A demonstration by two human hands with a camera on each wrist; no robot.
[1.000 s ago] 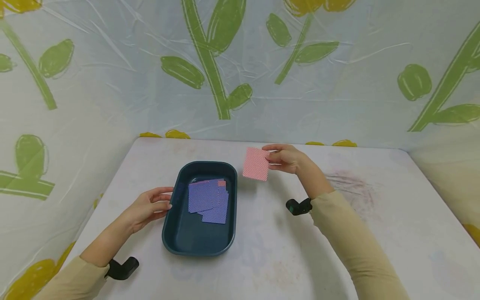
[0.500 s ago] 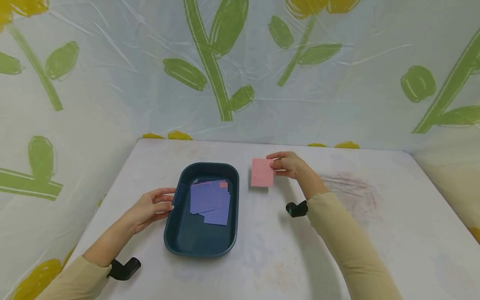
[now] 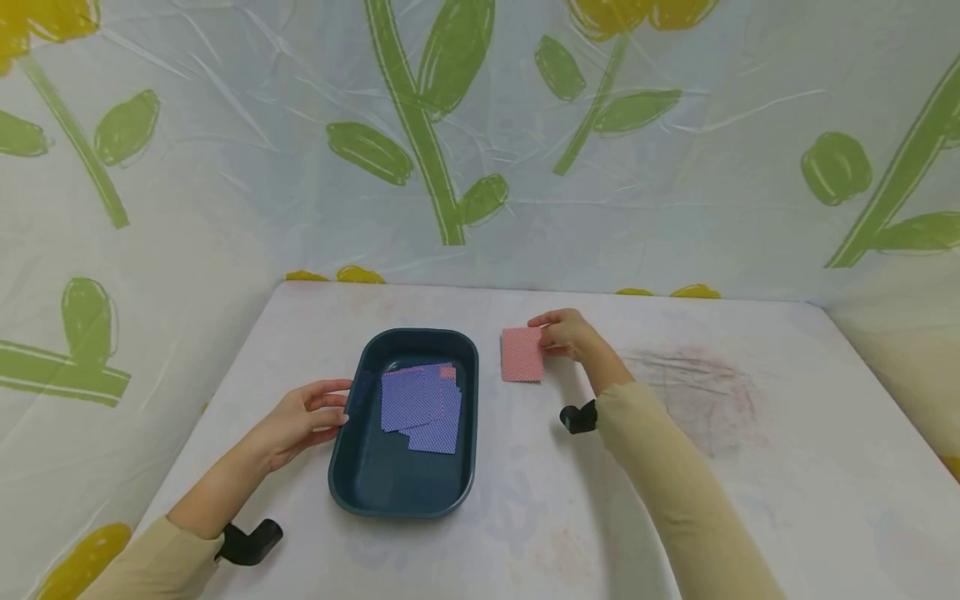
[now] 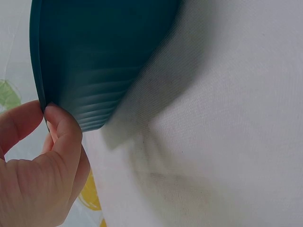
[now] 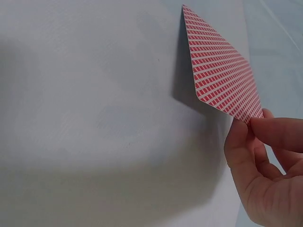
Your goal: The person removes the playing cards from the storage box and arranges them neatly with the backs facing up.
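My right hand (image 3: 567, 335) pinches a red-backed playing card (image 3: 522, 355) by its right edge, between thumb and fingers. In the right wrist view the card (image 5: 220, 64) tilts close over the table and casts a shadow beneath it. My left hand (image 3: 303, 421) grips the left rim of a dark teal tray (image 3: 401, 498); in the left wrist view thumb and fingers (image 4: 61, 124) pinch that rim from both sides. Inside the tray lies a loose, overlapping pile of blue-backed playing cards (image 3: 412, 398), with bits of red card backs (image 3: 447, 372) showing at its top.
A white table (image 3: 525, 517) bears the tray left of its middle. Flower-printed sheeting (image 3: 637, 208) rises behind the table and along its sides. Dark smudges (image 3: 690, 375) mark the tabletop right of the right hand. Black wrist cameras (image 3: 253, 542) sit on both wrists.
The right hand has brought the red card down toward the table and slightly nearer, to the right of the tray. The left hand stays at the tray's rim.
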